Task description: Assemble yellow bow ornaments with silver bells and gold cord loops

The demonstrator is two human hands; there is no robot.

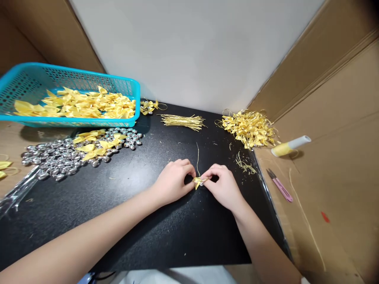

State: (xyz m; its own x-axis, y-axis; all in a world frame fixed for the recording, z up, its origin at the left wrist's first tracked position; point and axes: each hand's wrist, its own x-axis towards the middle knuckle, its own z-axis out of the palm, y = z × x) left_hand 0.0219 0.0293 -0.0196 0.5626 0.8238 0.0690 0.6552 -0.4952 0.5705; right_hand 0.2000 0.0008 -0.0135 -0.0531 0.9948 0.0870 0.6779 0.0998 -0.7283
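Near the middle of the black table, my left hand (177, 179) pinches a small yellow ribbon bow (197, 182) between thumb and fingers. My right hand (222, 183) closes on the other side of the same bow, where a bit of silver shows under the fingertips. From between the hands a thin gold wire (198, 156) sticks up and away from me. What exactly each fingertip grips is too small to make out fully.
A turquoise basket (134, 98) of yellow bows stands back left, with silver bells (59, 157) before it. Gold wires (183, 121) lie at the back, finished bow pieces (250, 128) back right. Wire scraps (245, 163), pink snips (281, 187) and a ribbon-wrapped tube (290, 146) are at right.
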